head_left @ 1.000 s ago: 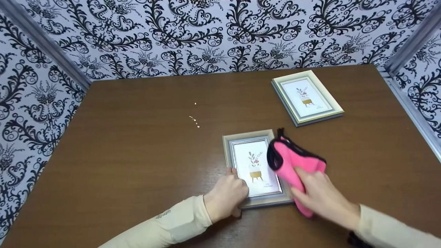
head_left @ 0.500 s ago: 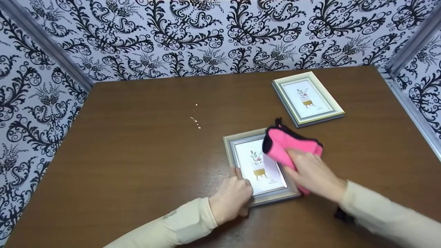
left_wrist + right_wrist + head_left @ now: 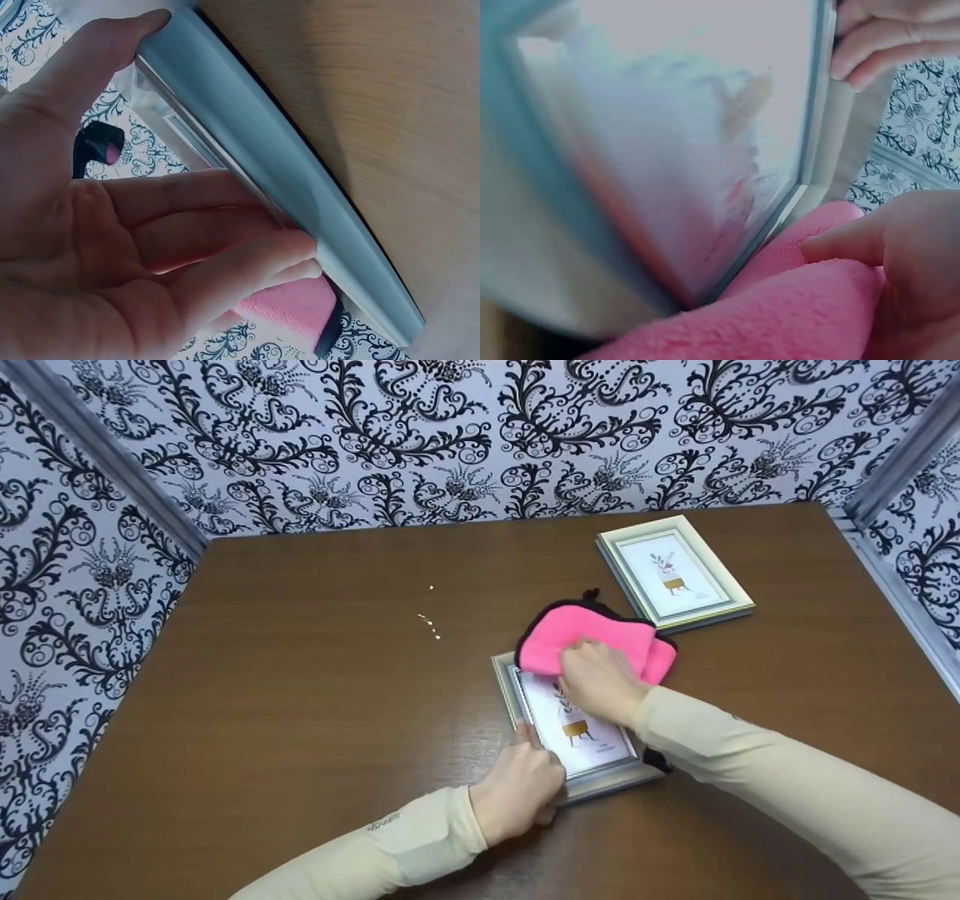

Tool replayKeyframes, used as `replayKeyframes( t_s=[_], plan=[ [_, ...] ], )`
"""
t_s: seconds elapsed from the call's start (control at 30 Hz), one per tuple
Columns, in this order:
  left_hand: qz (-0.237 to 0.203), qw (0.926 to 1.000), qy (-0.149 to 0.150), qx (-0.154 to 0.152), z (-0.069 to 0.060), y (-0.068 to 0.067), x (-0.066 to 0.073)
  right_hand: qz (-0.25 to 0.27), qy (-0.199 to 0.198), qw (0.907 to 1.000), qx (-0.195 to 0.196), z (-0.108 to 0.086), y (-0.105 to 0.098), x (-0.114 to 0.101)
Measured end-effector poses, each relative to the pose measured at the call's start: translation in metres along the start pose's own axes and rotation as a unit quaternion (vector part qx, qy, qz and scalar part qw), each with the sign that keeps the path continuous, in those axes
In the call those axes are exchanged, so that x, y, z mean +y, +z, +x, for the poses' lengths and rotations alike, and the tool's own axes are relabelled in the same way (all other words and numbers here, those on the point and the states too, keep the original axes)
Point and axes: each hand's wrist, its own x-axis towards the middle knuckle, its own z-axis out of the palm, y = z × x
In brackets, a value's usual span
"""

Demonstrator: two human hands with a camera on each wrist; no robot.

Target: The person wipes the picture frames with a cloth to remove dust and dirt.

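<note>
A picture frame (image 3: 611, 789) with a plant print behind its glazing lies on the brown table. My left hand (image 3: 519, 789) grips it at the lower left, and the left wrist view shows the thumb and fingers against the frame's side (image 3: 247, 120). A pink cloth (image 3: 585, 622) with black edging covers the frame's upper part. My right hand (image 3: 600, 679) holds this cloth, pressing it onto the frame's top end. Close up in the right wrist view, the fluffy cloth (image 3: 780, 322) lies bunched by the thumb, against the frame (image 3: 832, 142).
A second, similar picture frame (image 3: 671, 574) rests at the back right, close to the cloth. Several small pale specks (image 3: 430, 624) lie on the table (image 3: 300, 682) left of the frames. Patterned walls (image 3: 420, 442) stand at the back and sides.
My right hand has moved up and to the left with the cloth, from the frame's right side to its top end. The left hand keeps hold of the frame, which shifted slightly.
</note>
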Motion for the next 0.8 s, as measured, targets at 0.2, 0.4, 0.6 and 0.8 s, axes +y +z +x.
replayKeyframes(
  t_s=[0.2,0.4,0.6,0.8],
  plan=[
    [-0.011,0.9999,0.003,-0.009,-0.001,0.0,-0.002,0.055,-0.073,0.9947,-0.049,0.006,0.002,-0.014],
    [0.013,0.9998,0.017,0.001,-0.001,0.001,-0.002,0.098,-0.167,0.9767,-0.092,0.005,0.006,-0.012],
    [0.009,0.9999,0.007,0.005,-0.003,0.002,0.001,0.058,-0.221,0.9684,-0.1,0.001,0.002,0.007],
    [0.052,0.9987,-0.005,0.004,-0.004,0.001,0.006,-0.071,-0.232,0.9685,-0.056,-0.008,-0.004,0.022]
  ],
)
